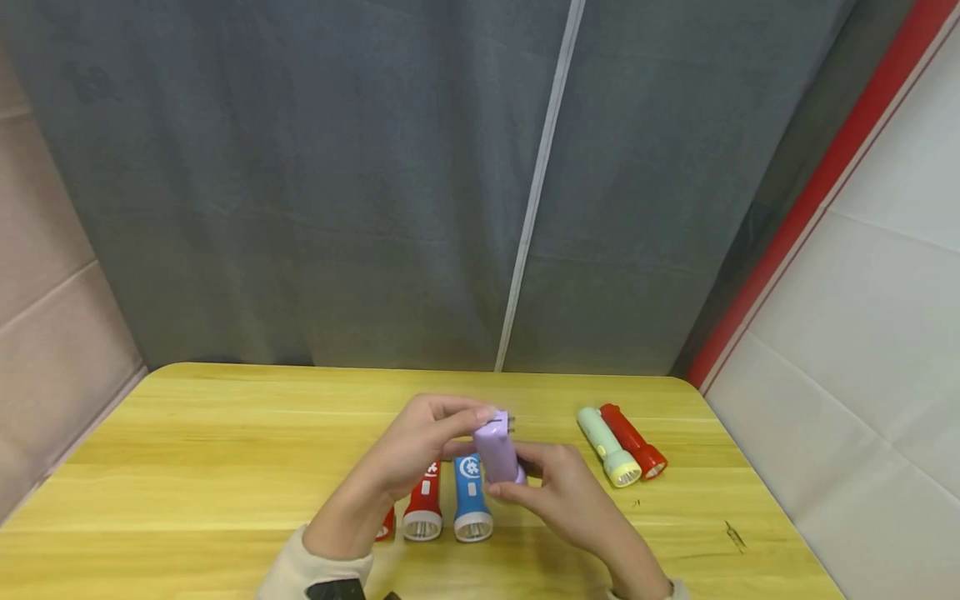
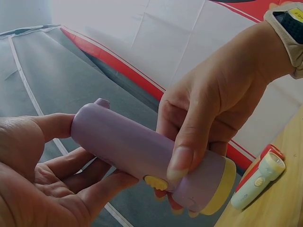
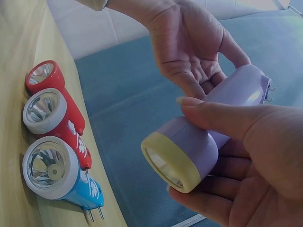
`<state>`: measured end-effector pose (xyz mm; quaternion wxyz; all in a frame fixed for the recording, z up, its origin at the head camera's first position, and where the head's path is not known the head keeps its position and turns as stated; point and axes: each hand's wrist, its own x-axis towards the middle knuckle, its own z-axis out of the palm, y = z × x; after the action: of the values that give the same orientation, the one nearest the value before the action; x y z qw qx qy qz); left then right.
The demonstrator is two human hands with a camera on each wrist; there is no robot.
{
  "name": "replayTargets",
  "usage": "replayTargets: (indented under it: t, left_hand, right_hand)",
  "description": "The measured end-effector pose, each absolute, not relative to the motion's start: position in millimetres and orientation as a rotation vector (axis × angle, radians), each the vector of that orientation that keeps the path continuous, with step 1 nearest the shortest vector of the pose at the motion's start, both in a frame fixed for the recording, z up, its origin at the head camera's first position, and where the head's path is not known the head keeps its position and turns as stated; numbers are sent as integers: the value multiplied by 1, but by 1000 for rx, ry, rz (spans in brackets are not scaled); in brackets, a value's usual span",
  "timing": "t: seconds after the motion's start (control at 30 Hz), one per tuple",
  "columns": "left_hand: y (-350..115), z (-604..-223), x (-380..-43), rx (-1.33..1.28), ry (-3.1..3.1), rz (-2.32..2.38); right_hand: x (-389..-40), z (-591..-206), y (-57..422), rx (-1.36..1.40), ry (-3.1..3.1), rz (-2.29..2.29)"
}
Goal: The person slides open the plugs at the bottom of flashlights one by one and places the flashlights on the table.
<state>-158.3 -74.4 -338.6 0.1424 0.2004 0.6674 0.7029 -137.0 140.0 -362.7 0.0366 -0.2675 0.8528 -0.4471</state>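
A purple flashlight (image 1: 497,452) is held up above the table between both hands. My left hand (image 1: 408,446) pinches its tail end, where two metal plug prongs (image 3: 270,92) stick out. Closer to the lamp end, my right hand (image 1: 562,487) grips the body, thumb on one side and fingers underneath. The lamp head has a yellow rim (image 3: 173,163), and a yellow switch (image 2: 156,183) shows on the barrel. Below the hands lie a blue flashlight (image 1: 471,500) and a red flashlight (image 1: 424,500) with white rims, partly hidden. Another red flashlight (image 3: 46,75) lies beside them.
A pale green flashlight (image 1: 606,443) and a red one (image 1: 632,442) lie side by side at the right of the wooden table (image 1: 225,450). Grey curtain (image 1: 337,208) hangs behind, and a white wall panel (image 1: 862,350) stands on the right.
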Motion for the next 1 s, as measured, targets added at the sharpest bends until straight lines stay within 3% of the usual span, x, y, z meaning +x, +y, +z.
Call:
replayTargets:
  t: [1.0]
  left_hand:
    - [-76,-339,-158,645,1900,1938]
  right_hand:
    - [-137,-360,145,-850,2683,-1269]
